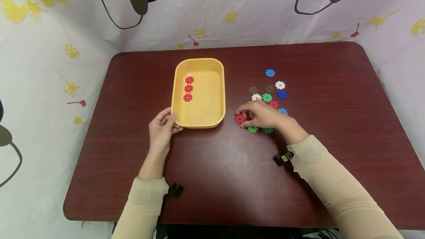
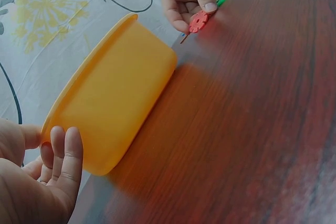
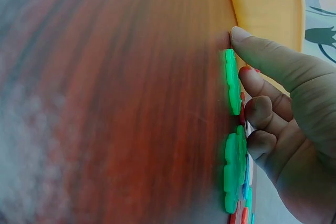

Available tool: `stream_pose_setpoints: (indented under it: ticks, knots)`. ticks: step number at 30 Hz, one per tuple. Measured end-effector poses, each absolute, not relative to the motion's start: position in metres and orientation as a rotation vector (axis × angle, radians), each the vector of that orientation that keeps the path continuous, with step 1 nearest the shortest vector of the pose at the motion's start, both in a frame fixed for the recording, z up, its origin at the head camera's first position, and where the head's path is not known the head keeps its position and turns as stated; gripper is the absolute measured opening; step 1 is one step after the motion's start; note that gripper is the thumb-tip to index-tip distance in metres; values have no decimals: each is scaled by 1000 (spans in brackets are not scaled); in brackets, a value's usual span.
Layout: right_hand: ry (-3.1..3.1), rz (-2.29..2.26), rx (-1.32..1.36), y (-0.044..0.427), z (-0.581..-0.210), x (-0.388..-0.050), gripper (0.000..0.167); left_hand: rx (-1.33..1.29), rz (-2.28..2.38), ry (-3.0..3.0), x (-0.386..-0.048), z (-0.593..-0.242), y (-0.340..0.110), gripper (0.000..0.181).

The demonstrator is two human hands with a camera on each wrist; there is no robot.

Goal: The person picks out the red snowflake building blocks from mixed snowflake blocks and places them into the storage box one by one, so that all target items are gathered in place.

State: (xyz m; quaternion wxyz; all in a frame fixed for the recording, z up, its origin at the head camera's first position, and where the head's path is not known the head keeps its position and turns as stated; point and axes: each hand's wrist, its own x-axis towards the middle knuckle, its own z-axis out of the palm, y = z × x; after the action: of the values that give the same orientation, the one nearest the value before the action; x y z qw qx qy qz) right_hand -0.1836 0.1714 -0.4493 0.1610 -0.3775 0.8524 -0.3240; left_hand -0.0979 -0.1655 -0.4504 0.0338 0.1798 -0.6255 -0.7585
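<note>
My left hand (image 1: 161, 130) grips the near-left corner of a yellow plastic tray (image 1: 208, 95), thumb at the rim and fingers against the outer wall. Three red notched discs (image 1: 188, 88) lie in a column on the left of the tray floor. To the tray's right, my right hand (image 1: 263, 115) pinches another red notched disc (image 1: 239, 119) between thumb and fingers; the left wrist view shows this red disc (image 2: 199, 22) tilted at the fingertips. Under and around that hand lie green discs (image 1: 253, 129), and the hand covers part of the group.
Beyond the right hand are loose discs: blue (image 1: 270, 72), white (image 1: 280, 85), brown (image 1: 253, 89), green (image 1: 267, 97) and red (image 1: 273, 104). Everything stands on a dark red wooden table (image 1: 219, 183). A patterned white cloth (image 1: 199, 14) hangs behind its far edge.
</note>
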Motion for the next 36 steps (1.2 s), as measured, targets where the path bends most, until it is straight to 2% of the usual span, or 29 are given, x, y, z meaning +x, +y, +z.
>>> stream_pose_setpoints:
  ticks: [11,20,36]
  knots:
    - [2476,-971,-1067,172,-450,-183,25,559,-2328,-1927,-97,-450,-166,33]
    - [2589,-1077,-971,176,-447,-186,28,548,-2335,-1928,-97,-449,-165,32]
    - [2824,-1314,-968,173,-438,-200,30,556,-2343,-1909,-98,-449,-164,33]
